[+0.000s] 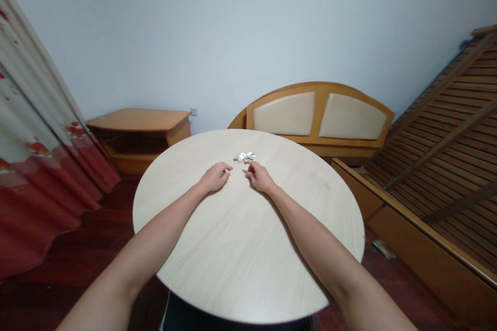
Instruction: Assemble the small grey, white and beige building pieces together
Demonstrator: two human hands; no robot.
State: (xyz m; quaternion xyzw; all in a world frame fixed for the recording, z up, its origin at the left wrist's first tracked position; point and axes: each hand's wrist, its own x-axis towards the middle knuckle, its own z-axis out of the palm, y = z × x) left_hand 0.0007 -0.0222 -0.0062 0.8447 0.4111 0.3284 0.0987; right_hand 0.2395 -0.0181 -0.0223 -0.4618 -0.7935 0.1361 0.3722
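Small flat pieces in white, grey and tan lie in a loose pile (244, 156) toward the far side of a round, pale wood-grain table (240, 248). My right hand (260, 177) rests just on the near side of the pile, its index finger stretched toward the pieces and its thumb apart. By its thumb there is a small greyish spot, too small to make out. My left hand (215, 177) lies on the table to the left, fingers loosely bent and apart. A small tan piece (229, 179) lies beside its fingertips, partly hidden by the hand.
Behind the table stand a low wooden cabinet (143, 120) and a headboard with cream panels (285, 114). A slatted wooden bed frame (446, 134) leans at the right. A red and white curtain (34, 155) hangs at the left. A small flat object (382, 249) lies on the floor.
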